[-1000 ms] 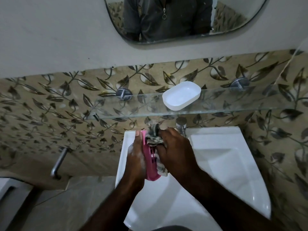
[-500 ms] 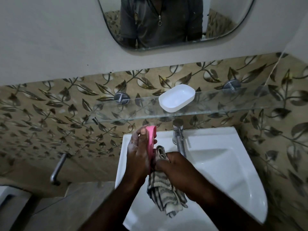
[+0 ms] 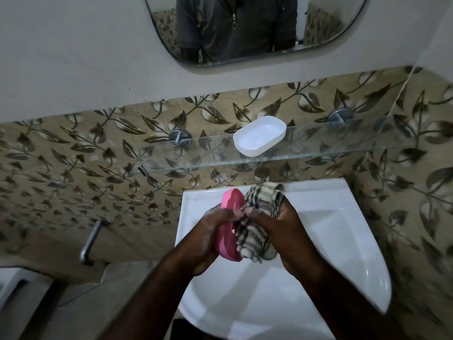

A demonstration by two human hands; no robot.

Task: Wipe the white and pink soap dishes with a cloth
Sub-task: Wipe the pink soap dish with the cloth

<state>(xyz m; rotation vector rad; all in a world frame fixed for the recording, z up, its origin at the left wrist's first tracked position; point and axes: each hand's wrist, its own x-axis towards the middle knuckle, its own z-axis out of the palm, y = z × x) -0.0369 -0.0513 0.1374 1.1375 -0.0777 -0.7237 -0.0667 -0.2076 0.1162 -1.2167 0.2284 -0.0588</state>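
Over the white sink [image 3: 326, 241], my left hand [image 3: 210, 231] holds the pink soap dish [image 3: 229, 236] on its edge, tilted upright. My right hand [image 3: 286, 231] grips a beige cloth with dark checks [image 3: 257, 231] bunched against the dish's right face. The cloth's top end sticks up above my fingers. The white soap dish [image 3: 259, 136] sits by itself on the glass shelf [image 3: 318, 148] above the sink, touched by neither hand.
A chrome tap [image 3: 261, 174] pokes up behind the cloth under the shelf. A metal bar [image 3: 89, 244] juts from the leaf-patterned tile wall at left. A mirror [image 3: 255, 28] hangs above, with a person's dark zipped shirt reflected in it.
The pink dish has turned and dropped a little in my left hand. My right hand has drawn the hanging cloth up into a bunch against the dish and moved upward along it.
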